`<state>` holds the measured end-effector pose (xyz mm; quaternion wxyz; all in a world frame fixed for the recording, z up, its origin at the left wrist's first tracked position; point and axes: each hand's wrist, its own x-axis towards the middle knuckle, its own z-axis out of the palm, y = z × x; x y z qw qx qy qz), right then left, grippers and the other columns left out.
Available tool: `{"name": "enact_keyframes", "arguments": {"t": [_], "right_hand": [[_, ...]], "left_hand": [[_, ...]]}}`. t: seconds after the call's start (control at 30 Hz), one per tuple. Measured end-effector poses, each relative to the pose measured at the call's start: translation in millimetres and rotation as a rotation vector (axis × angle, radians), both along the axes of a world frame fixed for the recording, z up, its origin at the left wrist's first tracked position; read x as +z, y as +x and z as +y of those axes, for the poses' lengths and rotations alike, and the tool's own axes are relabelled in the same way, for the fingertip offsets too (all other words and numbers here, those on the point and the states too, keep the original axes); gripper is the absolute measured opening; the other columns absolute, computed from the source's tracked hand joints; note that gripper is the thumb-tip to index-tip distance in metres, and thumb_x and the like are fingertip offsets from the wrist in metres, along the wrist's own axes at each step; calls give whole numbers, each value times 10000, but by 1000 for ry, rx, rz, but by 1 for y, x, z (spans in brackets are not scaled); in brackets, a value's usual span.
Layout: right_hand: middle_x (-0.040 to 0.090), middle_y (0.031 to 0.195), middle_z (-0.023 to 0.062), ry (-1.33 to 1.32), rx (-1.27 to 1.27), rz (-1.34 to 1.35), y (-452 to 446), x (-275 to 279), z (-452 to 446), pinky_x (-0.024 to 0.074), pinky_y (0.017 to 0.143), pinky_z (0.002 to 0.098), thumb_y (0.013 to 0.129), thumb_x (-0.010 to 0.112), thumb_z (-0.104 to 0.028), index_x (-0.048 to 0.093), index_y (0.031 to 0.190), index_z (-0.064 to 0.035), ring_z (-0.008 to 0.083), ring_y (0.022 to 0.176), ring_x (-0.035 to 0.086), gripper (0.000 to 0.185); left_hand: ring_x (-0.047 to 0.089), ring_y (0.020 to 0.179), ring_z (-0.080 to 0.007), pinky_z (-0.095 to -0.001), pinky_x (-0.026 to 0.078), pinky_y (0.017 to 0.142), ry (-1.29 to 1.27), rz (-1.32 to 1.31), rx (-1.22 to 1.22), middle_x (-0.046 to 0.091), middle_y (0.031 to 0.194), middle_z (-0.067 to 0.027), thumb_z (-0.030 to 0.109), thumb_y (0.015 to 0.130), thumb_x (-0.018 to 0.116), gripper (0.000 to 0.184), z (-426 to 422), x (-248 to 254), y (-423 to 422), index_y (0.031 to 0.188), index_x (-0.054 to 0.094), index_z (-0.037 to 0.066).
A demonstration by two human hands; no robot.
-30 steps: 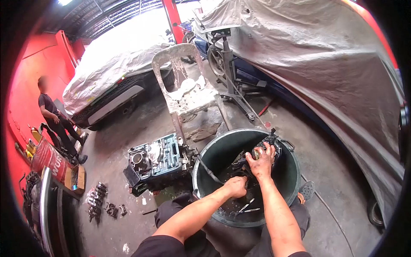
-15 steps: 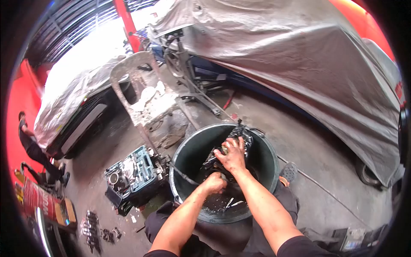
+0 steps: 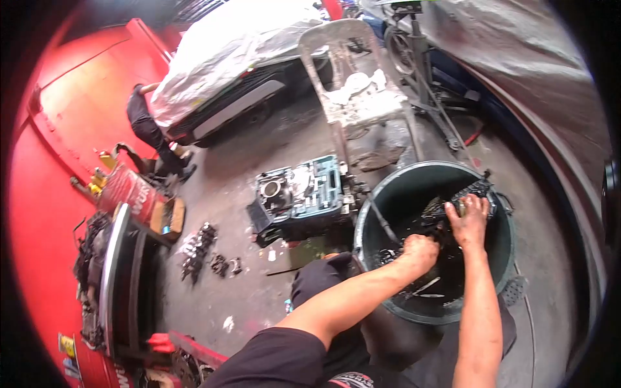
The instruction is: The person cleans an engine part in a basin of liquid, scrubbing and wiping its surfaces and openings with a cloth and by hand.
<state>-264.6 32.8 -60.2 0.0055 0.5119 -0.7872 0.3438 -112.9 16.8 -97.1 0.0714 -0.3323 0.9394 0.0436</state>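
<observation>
A wide dark green tub [image 3: 370, 213] stands in front of me, with dark liquid at its bottom. My right hand [image 3: 468, 223] is closed over a black, oily engine part [image 3: 480, 188] that leans against the tub's far inner wall. Lower and to the left, my left hand [image 3: 420, 252] makes a fist beside that part. What its fingers hold is hidden. Thin pale pieces [image 3: 427, 286] lie in the liquid near the tub's front.
An open teal tool case [image 3: 326, 184] rests left of the tub. Behind it stands a dirty plastic chair [image 3: 352, 103]. A crankshaft [image 3: 197, 249] lies on the floor. A person [image 3: 145, 119] bends by a covered car [image 3: 226, 52]. A floor jack [image 3: 424, 84] stands beyond the tub.
My view has swung left, so the tub and chair sit farther right and more red wall shows. Both hands stay inside the tub at the black part.
</observation>
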Motion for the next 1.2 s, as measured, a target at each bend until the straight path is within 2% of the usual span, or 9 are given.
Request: {"name": "enact_keyframes", "arguments": {"t": [0.2,0.47,0.6,0.77,0.8,0.87,1.0,1.1,1.2], "right_hand": [[593,1241,134,-58,-36,-25,4,6,4,339,1110,474,838,748,-344,653,1058,2,413,1284,424,420],[525,1387,128,100,-1,-95,0,17,6,302,1151,500,866,703,-439,663,1175,-43,419,1404,307,504],[568,1318,117,29,12,-68,-2,11,4,287,1155,500,850,716,-423,671,1131,-49,438,1366,335,470],[601,1206,121,-66,-12,-28,0,7,2,336,1118,485,827,744,-364,679,1056,-17,418,1302,396,421],[600,1198,113,-48,-21,-49,2,9,3,342,1113,493,826,742,-367,683,1051,-30,425,1301,394,409],[596,1206,104,-41,-15,-35,0,6,3,356,1103,494,825,740,-375,682,1055,-40,422,1304,393,411],[581,1247,90,17,-3,-62,1,13,4,345,1103,527,839,721,-400,676,1086,-64,420,1338,360,419],[557,1311,76,66,3,-100,-2,0,-2,293,1124,588,874,657,-481,665,1151,-117,425,1411,286,458],[486,1455,125,33,25,124,-13,-42,-15,273,1167,521,915,569,-545,575,1359,-118,439,1428,257,616]], "left_hand": [[699,932,-342,-466,558,807,121,304,-74,660,1160,-158,131,879,515,339,16,25,26,1180,625,21],[704,864,-348,-471,570,745,19,173,-34,611,1253,-147,107,872,511,419,15,16,18,1281,587,58],[592,1085,-317,-421,551,829,-63,-6,60,457,1489,-77,142,896,524,519,27,35,27,1414,496,120],[547,1086,-304,-401,538,799,-11,-161,151,608,1287,-47,219,965,497,340,9,13,-8,1241,640,82],[579,1086,-330,-413,556,788,116,-64,326,623,1255,-80,232,976,492,351,16,36,-12,1238,632,45],[640,1029,-390,-440,572,795,117,35,359,628,1249,-106,202,959,498,383,1,-31,-11,1281,594,17],[691,911,-409,-491,576,780,60,26,199,582,1341,-147,208,1008,405,394,26,19,6,1319,519,-5],[697,840,-425,-500,576,777,44,120,199,537,1378,-196,142,959,443,478,30,3,23,1422,445,21],[565,1090,-353,-395,564,749,-474,-79,-24,605,1194,-142,219,864,577,501,20,-5,20,1317,540,7]]}}
